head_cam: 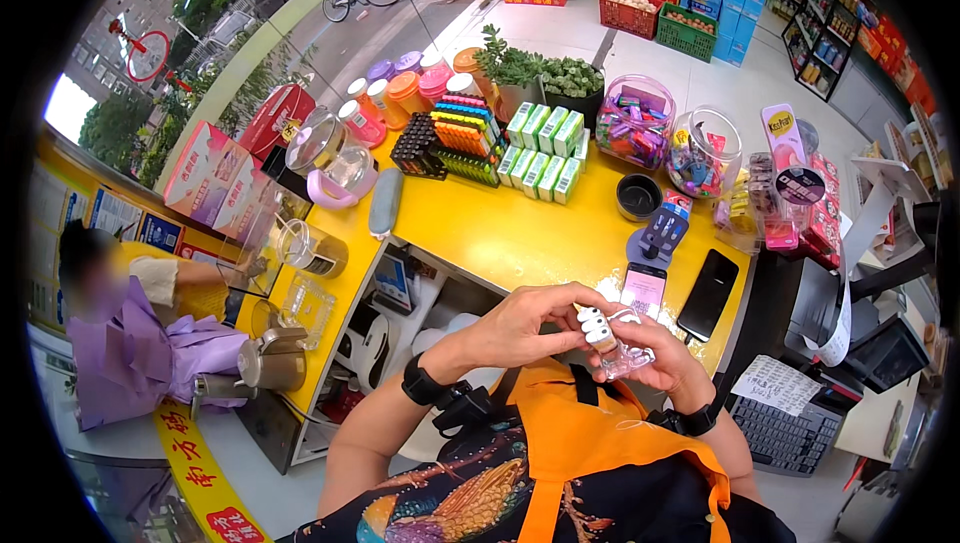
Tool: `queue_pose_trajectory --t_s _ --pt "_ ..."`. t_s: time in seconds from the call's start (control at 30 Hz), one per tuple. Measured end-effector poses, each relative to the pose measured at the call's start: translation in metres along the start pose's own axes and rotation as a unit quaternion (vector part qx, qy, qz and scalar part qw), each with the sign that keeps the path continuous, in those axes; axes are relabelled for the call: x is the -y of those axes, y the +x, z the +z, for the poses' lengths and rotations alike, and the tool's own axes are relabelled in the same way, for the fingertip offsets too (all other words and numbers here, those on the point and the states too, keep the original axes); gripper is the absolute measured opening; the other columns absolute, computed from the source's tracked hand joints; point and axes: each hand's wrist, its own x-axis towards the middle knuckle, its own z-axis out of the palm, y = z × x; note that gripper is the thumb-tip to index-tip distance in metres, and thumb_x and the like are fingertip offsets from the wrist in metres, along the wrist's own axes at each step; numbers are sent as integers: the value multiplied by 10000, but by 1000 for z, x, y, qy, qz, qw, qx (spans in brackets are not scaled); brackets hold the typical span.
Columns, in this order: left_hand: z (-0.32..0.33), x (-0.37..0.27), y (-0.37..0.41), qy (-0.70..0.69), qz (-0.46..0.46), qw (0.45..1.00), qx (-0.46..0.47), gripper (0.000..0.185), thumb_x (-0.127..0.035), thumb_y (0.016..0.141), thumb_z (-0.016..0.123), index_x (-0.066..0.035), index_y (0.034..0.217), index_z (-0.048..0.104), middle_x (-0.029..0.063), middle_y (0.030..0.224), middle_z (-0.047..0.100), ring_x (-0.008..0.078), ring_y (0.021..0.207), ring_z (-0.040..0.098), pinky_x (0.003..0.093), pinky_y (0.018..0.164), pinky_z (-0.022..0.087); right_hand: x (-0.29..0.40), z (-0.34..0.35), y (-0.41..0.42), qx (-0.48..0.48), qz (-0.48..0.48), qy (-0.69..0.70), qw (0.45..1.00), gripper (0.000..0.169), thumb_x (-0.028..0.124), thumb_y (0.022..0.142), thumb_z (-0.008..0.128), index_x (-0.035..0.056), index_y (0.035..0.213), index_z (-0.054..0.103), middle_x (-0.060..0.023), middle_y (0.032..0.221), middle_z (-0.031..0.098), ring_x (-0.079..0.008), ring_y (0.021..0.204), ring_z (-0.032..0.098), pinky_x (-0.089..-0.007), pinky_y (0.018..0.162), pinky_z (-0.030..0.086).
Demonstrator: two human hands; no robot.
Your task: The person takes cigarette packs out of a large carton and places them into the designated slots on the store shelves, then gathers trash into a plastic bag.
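Both hands meet above the counter's near edge, in front of an orange apron. My left hand (pixel 517 324) pinches a short row of small white-topped pieces (pixel 598 328) with dark dots; their exact kind is unclear. My right hand (pixel 664 355) grips a crumpled clear plastic wrapper (pixel 626 363) around or just under those pieces. Fingers hide part of both. Just beyond my right hand, a phone with a lit screen (pixel 644 288) leans near a dark grey stand (pixel 663 234). A black phone (pixel 708 294) lies to its right on the yellow counter (pixel 480 224).
Lighters (pixel 466 127) stand in racks beside stacked green-and-white small packs (pixel 544 149). Candy jars (pixel 636 123) and a black bowl (pixel 639 196) are farther right. A keyboard (pixel 787 423) sits at right. At left are a glass pitcher (pixel 330 157) and a person in purple (pixel 142 340).
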Motion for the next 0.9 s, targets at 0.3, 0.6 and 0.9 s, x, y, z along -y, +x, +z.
queue_pose_trajectory --t_s 0.3,0.6,0.9 --pt "-13 19 -6 14 110 994 -4 287 -59 841 686 -30 1125 651 73 977 673 116 749 635 251 683 505 -20 11 5 7 23 62 998 373 185 929 567 28 1255 473 -151 1048 576 -274 887 571 -395 708 464" --pt "-43 46 -19 -31 183 982 36 264 -73 790 735 -22 1038 661 73 959 654 124 703 612 246 634 493 -27 13 38 0 46 15 999 414 178 918 576 -45 1243 450 -226 1036 585 -347 898 637 -453 707 573" --pt "-60 65 -22 -105 208 965 121 269 -94 761 744 -19 1003 654 67 915 609 141 721 589 259 623 473 -47 -8 56 25 121 23 992 479 219 945 529 -95 1288 418 -332 1187 547 -291 839 640 -368 700 530"
